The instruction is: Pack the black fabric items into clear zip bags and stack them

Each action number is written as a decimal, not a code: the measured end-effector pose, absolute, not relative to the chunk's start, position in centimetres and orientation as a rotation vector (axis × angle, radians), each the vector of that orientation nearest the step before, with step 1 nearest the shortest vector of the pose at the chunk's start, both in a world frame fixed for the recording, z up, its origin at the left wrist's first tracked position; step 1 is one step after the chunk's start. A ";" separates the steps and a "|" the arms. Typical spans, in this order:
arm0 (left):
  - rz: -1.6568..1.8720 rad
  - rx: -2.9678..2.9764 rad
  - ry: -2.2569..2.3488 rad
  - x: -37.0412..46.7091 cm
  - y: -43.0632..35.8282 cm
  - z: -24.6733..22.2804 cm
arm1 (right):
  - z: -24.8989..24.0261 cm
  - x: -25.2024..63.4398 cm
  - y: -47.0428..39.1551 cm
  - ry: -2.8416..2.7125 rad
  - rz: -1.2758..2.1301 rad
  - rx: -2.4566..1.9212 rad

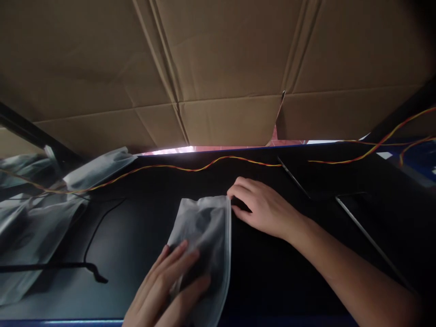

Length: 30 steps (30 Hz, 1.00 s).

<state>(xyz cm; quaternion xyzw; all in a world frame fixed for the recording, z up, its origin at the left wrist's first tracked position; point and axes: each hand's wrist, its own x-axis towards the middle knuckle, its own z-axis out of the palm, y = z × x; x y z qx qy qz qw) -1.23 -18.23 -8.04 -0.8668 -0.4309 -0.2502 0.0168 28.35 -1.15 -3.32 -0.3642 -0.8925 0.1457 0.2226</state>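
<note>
A frosted translucent plastic bag (pixel 207 227) with something dark inside lies on the black table (pixel 272 272) in the lower middle. My left hand (pixel 170 288) rests flat on the bag's near end, fingers spread and pressing it down. My right hand (pixel 259 206) touches the bag's far right corner, with fingertips curled at the top edge. What the fingertips pinch is too dark to tell.
Several more frosted bags (pixel 37 218) lie piled at the left. A red-and-yellow twisted wire (pixel 211 165) runs across the table's far edge. A black cable (pixel 91 268) curls at the left. Flattened cardboard (pixel 218 68) stands behind. A dark flat tray (pixel 361 218) sits at the right.
</note>
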 end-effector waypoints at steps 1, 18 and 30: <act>-0.705 -2.651 -1.380 -0.5 -17.5 -7.4 | -3.1 28.3 -1.4 -2.447 0.503 -1.065; -0.386 -2.431 -1.468 3.4 -15.3 -6.1 | -2.2 26.4 -4.2 -2.153 1.070 -1.270; -0.344 -2.545 -1.181 4.8 -15.5 -6.6 | -3.4 27.2 -3.3 -1.800 1.433 -1.409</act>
